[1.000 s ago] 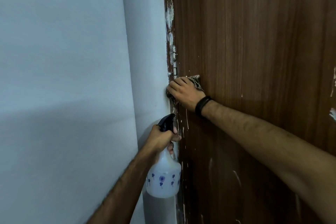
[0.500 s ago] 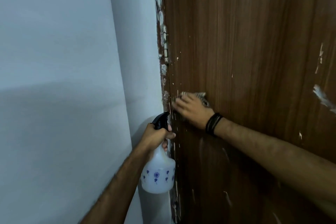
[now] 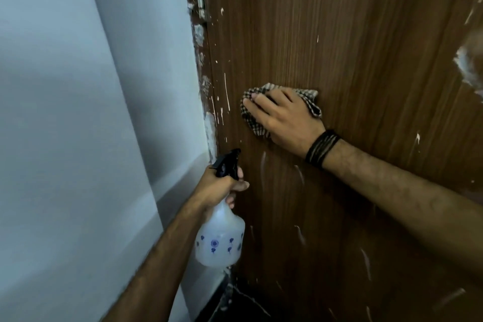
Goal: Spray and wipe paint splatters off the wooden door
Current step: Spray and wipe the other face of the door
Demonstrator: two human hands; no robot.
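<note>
Pale wall [image 3: 65, 112] at far left. Left hand [image 3: 218, 185] curled round neck of spray bottle [image 3: 220, 238], black nozzle up, just beside hinge edge. Wooden door [image 3: 352, 34] filling right, white paint splatters [image 3: 226, 91] along hinge side. Right hand [image 3: 283, 119] flat, fingers straight, pressing checked cloth [image 3: 251, 112] against door. Dark wristband [image 3: 322, 149] on right wrist.

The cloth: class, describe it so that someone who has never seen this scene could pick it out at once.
Start at the wooden door filling the right side. Partway up, near its paint-flecked left edge, the right hand presses flat on the cloth. It is the only checked fabric, dark and pale squares, unlike the white spray bottle below.
</note>
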